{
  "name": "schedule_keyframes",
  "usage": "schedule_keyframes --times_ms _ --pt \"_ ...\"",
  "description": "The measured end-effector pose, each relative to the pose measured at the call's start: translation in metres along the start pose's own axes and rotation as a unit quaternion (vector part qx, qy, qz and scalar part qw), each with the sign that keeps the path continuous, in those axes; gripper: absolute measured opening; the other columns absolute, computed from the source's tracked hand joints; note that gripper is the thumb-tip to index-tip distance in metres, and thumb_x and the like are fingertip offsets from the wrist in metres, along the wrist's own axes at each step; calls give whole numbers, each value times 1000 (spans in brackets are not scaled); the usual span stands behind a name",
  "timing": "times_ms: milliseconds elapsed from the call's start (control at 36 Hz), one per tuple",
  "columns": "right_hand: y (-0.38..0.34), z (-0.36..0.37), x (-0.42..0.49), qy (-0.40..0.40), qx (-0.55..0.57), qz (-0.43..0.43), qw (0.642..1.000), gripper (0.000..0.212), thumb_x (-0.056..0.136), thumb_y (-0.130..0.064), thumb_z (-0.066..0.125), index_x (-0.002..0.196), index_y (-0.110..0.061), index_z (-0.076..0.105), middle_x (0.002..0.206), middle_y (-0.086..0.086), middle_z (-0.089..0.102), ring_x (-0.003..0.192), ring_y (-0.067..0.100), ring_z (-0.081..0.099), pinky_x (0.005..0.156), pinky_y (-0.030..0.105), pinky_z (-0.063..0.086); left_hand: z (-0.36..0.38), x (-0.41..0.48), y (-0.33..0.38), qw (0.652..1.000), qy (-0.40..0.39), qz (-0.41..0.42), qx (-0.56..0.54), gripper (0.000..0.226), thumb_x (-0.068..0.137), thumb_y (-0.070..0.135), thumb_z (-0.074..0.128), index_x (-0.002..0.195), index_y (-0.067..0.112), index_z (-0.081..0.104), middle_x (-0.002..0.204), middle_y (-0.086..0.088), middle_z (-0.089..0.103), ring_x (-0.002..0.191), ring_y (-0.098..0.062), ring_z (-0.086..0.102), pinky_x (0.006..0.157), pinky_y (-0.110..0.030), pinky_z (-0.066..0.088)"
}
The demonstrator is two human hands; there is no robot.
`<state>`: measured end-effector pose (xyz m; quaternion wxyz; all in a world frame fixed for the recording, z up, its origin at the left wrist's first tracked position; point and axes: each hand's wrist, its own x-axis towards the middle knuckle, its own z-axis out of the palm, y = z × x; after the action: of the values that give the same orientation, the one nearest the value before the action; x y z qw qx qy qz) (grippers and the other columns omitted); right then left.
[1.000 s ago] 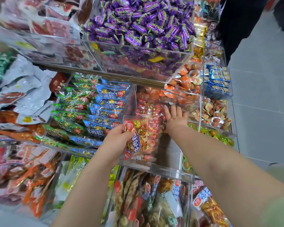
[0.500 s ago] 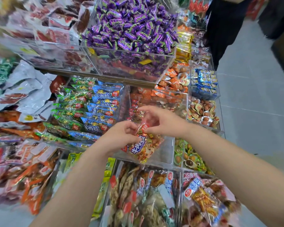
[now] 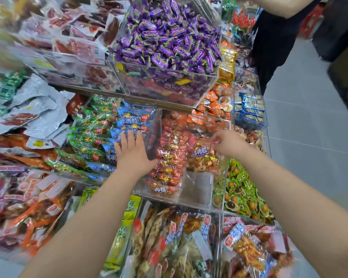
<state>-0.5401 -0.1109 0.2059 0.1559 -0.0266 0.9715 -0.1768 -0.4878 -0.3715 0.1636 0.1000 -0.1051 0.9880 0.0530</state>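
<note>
A clear acrylic bin in the middle of the snack display holds several red snack packets. My right hand pinches the top edge of one red packet, which hangs tilted over the bin's right side. My left hand is spread flat with straight fingers over the divider between the red packets and the neighbouring bin of blue packets and green packets; it holds nothing.
Purple candies fill a raised bin behind. Orange egg packs, green egg packs, silver pouches and nut bags surround the bin. A person in dark clothing stands at the upper right beside the grey floor.
My left hand has let go of the red packet and moved left, opening flat over the divider. My right hand now holds the packet alone and has carried it right.
</note>
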Motion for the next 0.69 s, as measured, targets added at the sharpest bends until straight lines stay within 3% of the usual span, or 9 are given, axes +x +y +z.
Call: schedule_keyframes --times_ms 56,167,333,417,472,528,583,694 --pt "-3 19 6 -13 -13 -8 1000 23 89 -13 59 111 -14 65 115 8 65 103 25 60 83 30 46 9 2 1 1000 5 -6 -8 105 83 56 60 153 12 -4 161 -15 -7 147 -36 -11 116 -55 -3" --pt "-10 44 19 -10 -65 -30 997 32 86 2 46 112 -11 59 111 15 64 101 30 60 72 27 40 16 3 3 1000 25 -14 9 95 86 39 59 153 12 -4 161 -15 -8 147 -35 -11 116 -53 -7" --pt "-17 73 28 -98 -271 39 957 44 88 -5 45 132 -7 46 131 16 50 120 32 49 90 41 46 21 3 3 999 36 -16 -9 92 88 29 57 153 12 -5 161 -13 -10 147 -34 -14 116 -51 -11" --pt "-18 92 26 -45 -332 38 942 57 87 -18 45 140 -5 30 138 19 35 129 36 33 104 44 35 24 4 2 999 39 -16 -16 92 88 27 57 153 12 -6 161 -12 -11 147 -33 -16 115 -50 -13" --pt "-16 106 25 -22 -325 23 945 75 86 -20 45 148 -10 6 151 21 10 140 43 9 113 51 15 25 5 2 999 43 -16 -16 93 87 28 57 153 12 -6 161 -12 -10 147 -32 -16 115 -50 -13" --pt "-13 120 26 -19 -340 -17 940 86 90 -18 42 146 -15 -23 155 20 -17 142 42 -15 114 54 -2 26 6 2 999 45 -16 -20 94 87 29 58 153 12 -7 161 -11 -10 147 -32 -16 114 -50 -14" --pt "-9 131 28 -23 -330 -25 943 88 92 -16 39 136 -14 -37 152 20 -27 140 40 -22 114 53 -6 28 7 1 998 47 -14 -28 94 86 28 57 153 12 -7 161 -11 -11 147 -32 -17 114 -49 -16" --pt "-1 138 36 -25 -319 -1 947 88 91 -9 38 127 -15 -42 151 19 -29 139 39 -25 114 54 -8 33 7 0 997 62 -7 -48 92 86 27 55 153 12 -5 161 -11 -9 147 -32 -17 112 -48 -19"
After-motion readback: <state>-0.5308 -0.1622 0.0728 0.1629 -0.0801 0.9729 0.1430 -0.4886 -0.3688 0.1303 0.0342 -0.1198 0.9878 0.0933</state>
